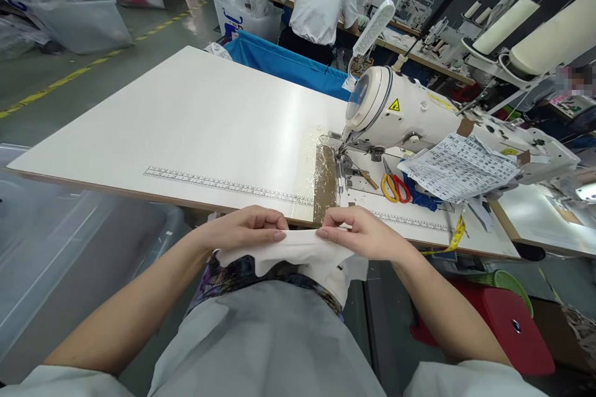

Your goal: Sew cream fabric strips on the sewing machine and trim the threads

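Note:
A piece of white fabric (pixel 298 248) is stretched between my two hands, just in front of the table's near edge and above my lap. My left hand (pixel 249 227) pinches its upper edge with thumb and curled fingers. My right hand (pixel 356 231) grips the same edge a short way to the right, thumb on top. The lower part of the cloth hangs loose in folds toward my lap. Beyond my hands stands a white sewing machine (pixel 395 105), its needle area close to a brown strip (pixel 326 180) on the table with thread scraps around it.
Scissors (pixel 395 188) with yellow and red handles lie by the machine. A sheet of paper (pixel 460 164) hangs on the machine, near a yellow tape measure (pixel 459 232). The white table (pixel 223 118) has a printed ruler. A co-worker (pixel 319 0) sits beyond a blue cloth bin (pixel 288 65).

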Action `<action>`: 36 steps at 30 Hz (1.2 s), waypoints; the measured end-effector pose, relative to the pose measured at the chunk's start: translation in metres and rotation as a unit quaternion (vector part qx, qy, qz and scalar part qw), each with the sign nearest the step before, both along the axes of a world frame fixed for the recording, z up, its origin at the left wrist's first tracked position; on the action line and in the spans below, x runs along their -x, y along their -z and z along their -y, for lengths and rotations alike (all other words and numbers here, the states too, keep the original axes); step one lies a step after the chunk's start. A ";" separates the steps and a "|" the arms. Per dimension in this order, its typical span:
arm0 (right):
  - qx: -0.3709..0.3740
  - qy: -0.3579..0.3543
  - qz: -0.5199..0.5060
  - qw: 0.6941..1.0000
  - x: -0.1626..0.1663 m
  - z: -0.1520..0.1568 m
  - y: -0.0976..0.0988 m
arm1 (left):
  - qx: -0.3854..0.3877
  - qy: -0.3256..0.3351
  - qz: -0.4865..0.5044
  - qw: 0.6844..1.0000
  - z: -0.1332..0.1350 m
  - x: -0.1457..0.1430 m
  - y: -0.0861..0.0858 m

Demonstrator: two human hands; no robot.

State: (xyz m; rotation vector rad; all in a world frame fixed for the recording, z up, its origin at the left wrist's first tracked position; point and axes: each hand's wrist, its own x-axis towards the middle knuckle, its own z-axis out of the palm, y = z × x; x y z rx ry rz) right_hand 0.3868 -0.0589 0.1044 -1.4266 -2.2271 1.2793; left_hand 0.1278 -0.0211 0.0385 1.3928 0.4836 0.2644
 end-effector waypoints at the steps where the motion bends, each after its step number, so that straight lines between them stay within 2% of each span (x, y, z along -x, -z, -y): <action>1: -0.005 -0.003 0.007 1.000 -0.001 0.000 -0.003 | -0.005 -0.006 -0.007 1.000 0.001 0.002 0.000; 10: -0.039 -0.002 0.024 0.999 -0.011 0.002 -0.020 | -0.048 -0.037 -0.020 0.998 -0.001 0.014 0.002; 15: -0.050 0.010 0.037 0.998 -0.015 0.003 -0.023 | -0.047 -0.094 0.016 0.994 0.003 0.014 0.003; 22: -0.090 0.003 0.049 0.995 -0.015 0.005 -0.032 | -0.037 -0.056 0.012 0.998 0.001 0.020 0.000; 26: -0.134 -0.019 0.042 0.990 -0.016 0.011 -0.042 | -0.056 -0.067 -0.008 0.996 0.003 0.029 0.003; 30: -0.178 -0.061 0.016 0.982 -0.014 0.023 -0.054 | -0.086 -0.147 -0.001 0.985 0.012 0.041 0.005; 36: -0.207 -0.095 0.001 0.974 -0.005 0.042 -0.067 | -0.149 -0.309 0.055 0.938 0.028 0.047 0.007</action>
